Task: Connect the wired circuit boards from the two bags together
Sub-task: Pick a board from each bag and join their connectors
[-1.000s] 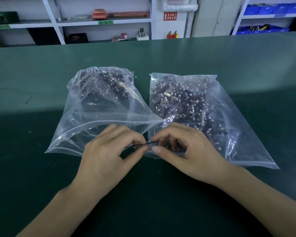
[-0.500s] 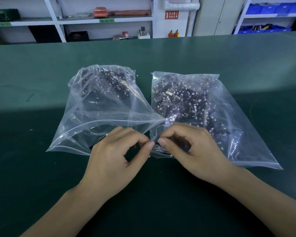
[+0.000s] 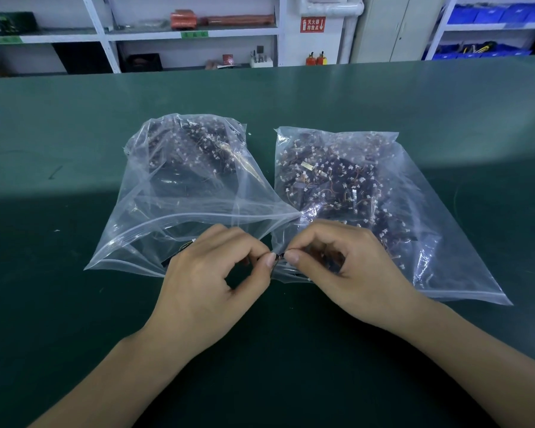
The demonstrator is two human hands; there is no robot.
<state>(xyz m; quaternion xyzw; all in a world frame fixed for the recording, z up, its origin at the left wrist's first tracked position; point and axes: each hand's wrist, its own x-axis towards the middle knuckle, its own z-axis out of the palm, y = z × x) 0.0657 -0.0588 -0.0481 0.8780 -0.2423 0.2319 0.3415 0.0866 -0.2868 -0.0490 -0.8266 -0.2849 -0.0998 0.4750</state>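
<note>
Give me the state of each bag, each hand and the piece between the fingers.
left bag: mouth open, full of parts
right bag: lying flat, full of parts
left hand: pinching the small dark piece
right hand: pinching the same piece

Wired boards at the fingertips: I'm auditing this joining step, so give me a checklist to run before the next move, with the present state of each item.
1. Left hand pinches its piece: ok.
2. Right hand pinches its piece: ok.
3. The two small dark pieces meet between the thumbs: ok.
4. Connectors fully seated: cannot tell, fingers cover them.
5. Left bag open towards the hands: ok.
6. Right bag open: cannot tell, the right hand hides its mouth.
</note>
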